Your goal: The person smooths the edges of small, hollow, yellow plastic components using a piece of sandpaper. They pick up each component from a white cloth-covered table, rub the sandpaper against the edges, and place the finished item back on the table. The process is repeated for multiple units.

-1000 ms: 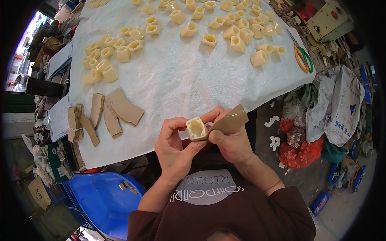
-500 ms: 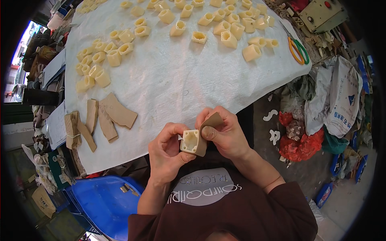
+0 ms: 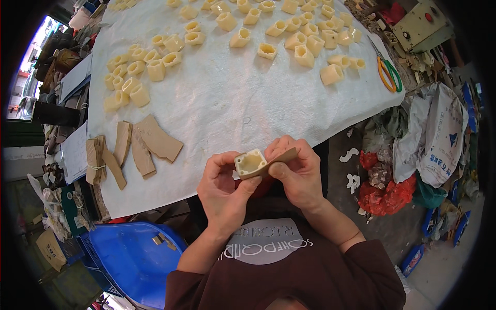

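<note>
My left hand (image 3: pixel 222 188) grips a cream-coloured, square hollow block (image 3: pixel 249 162) by its sides, thumb in front and fingers behind. The block's open face is turned up, showing a cavity and small round marks at the corners. Between the thumb and fingers of my right hand (image 3: pixel 302 178) is a bent brown strip (image 3: pixel 283 158), which looks like sandpaper. It lies along the block's near right side. Several similar brown strips (image 3: pixel 156 138) lie on the white-covered table (image 3: pixel 206 108) to the left, some tied in a bundle (image 3: pixel 95 160).
Many yellowish hollow blocks (image 3: pixel 330 74) are spread over the table's far side. Scissors (image 3: pixel 387 74) with orange and green handles lie at the right edge. A blue tub (image 3: pixel 134 258) stands at lower left. Red bags (image 3: pixel 382 196) and white sacks (image 3: pixel 439 134) sit on the right.
The block has tilted and turned in my left hand, so its face now looks wider. The brown strip has swung lower along its near side. The view has shifted slightly.
</note>
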Available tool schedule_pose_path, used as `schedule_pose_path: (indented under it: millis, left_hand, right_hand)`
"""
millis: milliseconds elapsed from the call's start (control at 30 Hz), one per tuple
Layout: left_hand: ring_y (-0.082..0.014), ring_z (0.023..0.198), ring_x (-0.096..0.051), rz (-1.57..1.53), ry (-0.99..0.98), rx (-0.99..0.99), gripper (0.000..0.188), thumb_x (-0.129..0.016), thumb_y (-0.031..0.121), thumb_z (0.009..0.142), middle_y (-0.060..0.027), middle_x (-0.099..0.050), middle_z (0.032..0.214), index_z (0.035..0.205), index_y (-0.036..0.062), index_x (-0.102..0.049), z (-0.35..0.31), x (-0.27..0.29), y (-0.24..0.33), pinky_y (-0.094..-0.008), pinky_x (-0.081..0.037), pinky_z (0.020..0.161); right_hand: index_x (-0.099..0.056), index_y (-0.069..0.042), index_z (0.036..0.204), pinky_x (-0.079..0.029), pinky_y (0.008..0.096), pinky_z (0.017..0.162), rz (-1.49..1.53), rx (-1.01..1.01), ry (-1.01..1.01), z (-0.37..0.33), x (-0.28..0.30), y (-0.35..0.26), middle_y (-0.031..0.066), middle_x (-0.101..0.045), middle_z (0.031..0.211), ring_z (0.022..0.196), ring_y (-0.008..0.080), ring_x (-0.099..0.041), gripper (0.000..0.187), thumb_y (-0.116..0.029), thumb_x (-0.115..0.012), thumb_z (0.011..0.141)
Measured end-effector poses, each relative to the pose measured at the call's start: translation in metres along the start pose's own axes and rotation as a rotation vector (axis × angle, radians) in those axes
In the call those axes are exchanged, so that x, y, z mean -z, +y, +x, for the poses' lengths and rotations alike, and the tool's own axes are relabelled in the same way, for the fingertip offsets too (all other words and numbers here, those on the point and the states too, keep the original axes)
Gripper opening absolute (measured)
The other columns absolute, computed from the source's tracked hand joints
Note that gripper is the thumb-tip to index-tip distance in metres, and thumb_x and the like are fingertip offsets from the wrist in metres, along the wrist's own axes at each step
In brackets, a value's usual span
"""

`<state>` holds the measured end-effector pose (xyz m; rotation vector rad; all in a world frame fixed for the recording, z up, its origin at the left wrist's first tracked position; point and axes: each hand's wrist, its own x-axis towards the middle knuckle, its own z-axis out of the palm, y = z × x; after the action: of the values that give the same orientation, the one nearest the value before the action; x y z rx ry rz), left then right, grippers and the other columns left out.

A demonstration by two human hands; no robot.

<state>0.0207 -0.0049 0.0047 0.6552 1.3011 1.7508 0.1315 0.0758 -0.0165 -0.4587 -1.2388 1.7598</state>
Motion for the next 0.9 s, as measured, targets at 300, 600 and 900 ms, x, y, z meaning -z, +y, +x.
schedule_pose_path:
  millis: [300,600,900]
  left_hand:
    - [-0.0147,0.090,-0.055,-0.145,-0.220,0.094,0.044,-0.076,0.006,0.068,-0.0082,-0.055,0.098,0.103,-0.0045,-0.051,0.004,0.023,0.001,-0.0278,-0.046,0.081]
    - [-0.0148,0.090,-0.055,-0.002,-0.301,0.086,0.045,-0.076,0.008,0.068,-0.0078,-0.056,0.097,0.104,-0.0048,-0.052,0.007,0.021,0.006,-0.0274,-0.046,0.080]
    - [-0.0238,0.099,-0.050,0.660,-0.253,-0.289,0.064,-0.074,0.009,0.064,-0.0138,-0.043,0.111,0.121,0.0011,-0.045,0.009,0.006,0.008,-0.0310,-0.046,0.078]
  right_hand:
    - [-0.050,-0.002,0.085,-0.044,0.0215,0.062,0.035,-0.178,-0.108,0.000,0.000,-0.016,0.0051,-0.053,0.084,0.074,0.0080,-0.052,0.011,-0.006,-0.061,0.082]
    - [-0.049,-0.005,0.079,-0.041,0.0249,0.062,0.029,-0.254,-0.123,0.004,0.011,-0.013,0.0076,-0.058,0.078,0.069,0.0112,-0.050,0.025,-0.019,-0.069,0.078]
    - [-0.051,-0.003,0.079,-0.039,0.0198,0.057,0.027,-0.001,0.075,0.005,0.001,-0.007,0.0017,-0.051,0.073,0.065,0.0054,-0.047,0.019,-0.004,-0.069,0.074]
